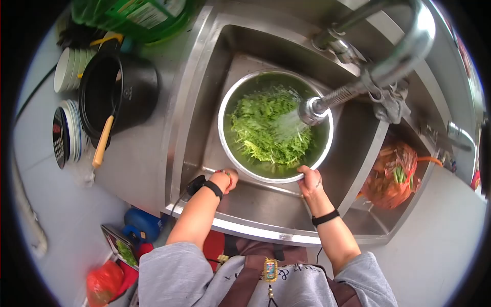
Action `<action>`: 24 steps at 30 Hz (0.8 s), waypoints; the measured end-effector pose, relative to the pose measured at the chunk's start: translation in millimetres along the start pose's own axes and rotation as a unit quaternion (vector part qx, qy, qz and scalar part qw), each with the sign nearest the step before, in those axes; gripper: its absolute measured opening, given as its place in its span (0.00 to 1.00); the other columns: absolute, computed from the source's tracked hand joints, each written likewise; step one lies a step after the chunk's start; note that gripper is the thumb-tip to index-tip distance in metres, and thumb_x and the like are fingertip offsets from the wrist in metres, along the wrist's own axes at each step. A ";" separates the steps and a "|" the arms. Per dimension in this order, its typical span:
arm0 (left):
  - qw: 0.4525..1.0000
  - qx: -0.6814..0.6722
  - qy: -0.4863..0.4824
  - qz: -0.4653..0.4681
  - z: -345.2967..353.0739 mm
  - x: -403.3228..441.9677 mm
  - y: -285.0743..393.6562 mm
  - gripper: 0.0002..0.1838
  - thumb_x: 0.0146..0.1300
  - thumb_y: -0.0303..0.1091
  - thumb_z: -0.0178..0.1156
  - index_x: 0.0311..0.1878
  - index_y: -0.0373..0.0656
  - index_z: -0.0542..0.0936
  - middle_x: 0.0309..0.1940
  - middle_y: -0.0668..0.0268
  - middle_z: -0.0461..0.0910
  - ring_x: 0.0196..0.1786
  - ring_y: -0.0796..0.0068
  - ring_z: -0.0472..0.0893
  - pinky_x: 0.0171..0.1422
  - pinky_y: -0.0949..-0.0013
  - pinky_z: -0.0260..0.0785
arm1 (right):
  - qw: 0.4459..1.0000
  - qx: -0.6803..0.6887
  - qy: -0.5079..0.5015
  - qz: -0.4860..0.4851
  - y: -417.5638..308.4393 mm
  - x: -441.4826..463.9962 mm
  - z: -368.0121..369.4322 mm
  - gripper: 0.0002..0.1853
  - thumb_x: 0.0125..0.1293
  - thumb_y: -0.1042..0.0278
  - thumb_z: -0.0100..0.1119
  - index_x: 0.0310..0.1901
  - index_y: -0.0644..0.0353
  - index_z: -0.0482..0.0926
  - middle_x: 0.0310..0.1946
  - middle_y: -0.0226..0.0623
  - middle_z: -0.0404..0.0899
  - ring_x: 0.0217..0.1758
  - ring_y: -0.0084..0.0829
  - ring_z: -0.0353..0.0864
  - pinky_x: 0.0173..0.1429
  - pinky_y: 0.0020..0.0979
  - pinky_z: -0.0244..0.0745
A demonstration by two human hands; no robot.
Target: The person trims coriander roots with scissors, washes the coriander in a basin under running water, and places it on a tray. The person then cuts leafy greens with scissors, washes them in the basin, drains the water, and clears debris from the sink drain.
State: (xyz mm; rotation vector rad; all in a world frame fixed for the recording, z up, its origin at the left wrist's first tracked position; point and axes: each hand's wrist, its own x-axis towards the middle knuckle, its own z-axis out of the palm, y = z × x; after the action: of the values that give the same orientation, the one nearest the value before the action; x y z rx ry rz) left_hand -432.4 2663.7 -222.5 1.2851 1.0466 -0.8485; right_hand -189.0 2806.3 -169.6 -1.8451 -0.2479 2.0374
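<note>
A round metal basin (221, 120) sits in the steel sink (204, 148), holding water and a heap of leafy greens (271, 125). Water streams onto the leaves from the spray head (313, 111) of a flexible tap. My right hand (310, 181) grips the basin's near rim, thumb over the edge. My left hand (230, 180) is low in the sink beside the basin's near left side; its fingers point down and are mostly hidden, so whether it touches the basin or holds anything is unclear.
On the left counter stand a black pot (138, 87) with a wooden-handled utensil (103, 140), stacked bowls (71, 69) and plates (74, 130). A green jug (148, 20) is behind them. The right sink compartment holds a red plastic bag (391, 174) with greens inside.
</note>
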 end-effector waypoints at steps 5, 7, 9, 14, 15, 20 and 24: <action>0.972 -0.048 0.207 0.100 -13.3 -90.8 39.8 0.13 0.59 0.36 0.58 0.29 0.36 0.84 0.33 0.54 0.84 0.33 0.59 0.84 0.41 0.62 0.76 | 0.998 0.012 0.020 0.062 40.5 42.9 -24.3 0.14 0.54 0.83 0.57 0.44 0.69 0.73 0.42 0.45 0.74 0.42 0.40 0.76 0.39 0.40 0.74; 0.858 -0.461 0.202 0.103 -48.7 -109.5 48.2 0.16 0.68 0.38 0.54 0.26 0.40 0.77 0.23 0.67 0.80 0.23 0.80 0.78 0.30 0.75 0.71 | 0.996 -0.014 0.054 0.075 67.6 80.4 -43.6 0.18 0.54 0.81 0.58 0.48 0.69 0.71 0.44 0.46 0.73 0.46 0.43 0.75 0.44 0.44 0.74; 0.683 -0.649 0.284 0.177 -88.2 -101.5 55.9 0.14 0.69 0.39 0.55 0.27 0.45 0.76 0.19 0.72 0.75 0.19 0.85 0.71 0.22 0.80 0.62 | 0.993 -0.048 0.084 0.072 74.0 83.2 -45.2 0.22 0.54 0.79 0.59 0.52 0.69 0.69 0.48 0.48 0.72 0.50 0.45 0.73 0.48 0.47 0.72; 0.431 -0.811 0.213 0.333 -185.1 -79.7 86.3 0.17 0.69 0.44 0.56 0.26 0.45 0.72 0.18 0.67 0.73 0.14 0.84 0.61 0.17 0.77 0.48 | 0.937 -0.223 0.184 -0.193 51.6 52.5 -16.5 0.25 0.56 0.80 0.53 0.58 0.65 0.63 0.51 0.51 0.73 0.55 0.46 0.73 0.55 0.43 0.70; 0.439 -0.804 0.256 0.309 -195.7 -80.6 95.6 0.16 0.69 0.44 0.56 0.27 0.44 0.73 0.19 0.66 0.74 0.14 0.85 0.61 0.17 0.77 0.48 | 0.905 -0.259 0.198 -0.272 51.8 54.6 -16.8 0.23 0.57 0.81 0.52 0.56 0.64 0.65 0.49 0.50 0.74 0.54 0.45 0.74 0.54 0.42 0.71; 0.654 -0.511 0.533 0.163 -106.7 -13.9 82.8 0.08 0.65 0.35 0.59 0.34 0.43 0.74 0.21 0.68 0.75 0.19 0.80 0.71 0.22 0.78 0.61 | 0.924 -0.322 0.132 -0.157 16.5 -7.1 5.2 0.31 0.55 0.77 0.53 0.62 0.70 0.59 0.53 0.62 0.72 0.58 0.52 0.74 0.61 0.39 0.68; 0.397 -0.899 0.168 -0.077 -10.8 -37.8 126.6 0.09 0.67 0.37 0.57 0.37 0.41 0.73 0.27 0.63 0.75 0.32 0.69 0.79 0.37 0.67 0.75 | 0.934 -0.318 0.109 -0.123 29.6 -7.8 10.4 0.30 0.55 0.76 0.55 0.59 0.73 0.57 0.45 0.66 0.75 0.53 0.59 0.76 0.56 0.44 0.71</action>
State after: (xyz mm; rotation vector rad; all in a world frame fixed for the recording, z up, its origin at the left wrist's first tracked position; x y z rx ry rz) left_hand -327.7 2687.2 -144.7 -0.6640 1.4893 0.7027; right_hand -203.5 2777.5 -172.3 -2.2360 -1.1242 1.6684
